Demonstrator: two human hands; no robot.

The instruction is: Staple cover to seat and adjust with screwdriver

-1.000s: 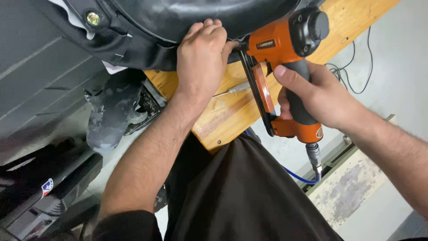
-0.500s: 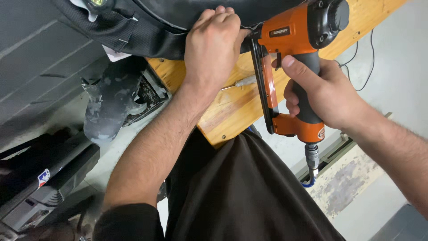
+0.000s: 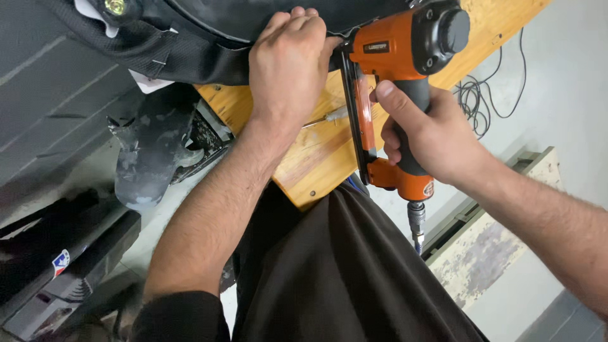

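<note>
The right hand has its grip clenched round the orange and black pneumatic staple gun, nose against the black fabric-covered piece on the wooden bench. The left hand grasps that fabric's edge just beside it.

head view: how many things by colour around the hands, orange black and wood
orange: 1, the staple gun in the right hand
black: 1, the black cover under the left hand
wood: 1, the wooden bench
total: 3

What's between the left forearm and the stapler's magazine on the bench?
In the head view, a small screwdriver lies on the wooden bench between the left hand and the orange staple gun.
</note>
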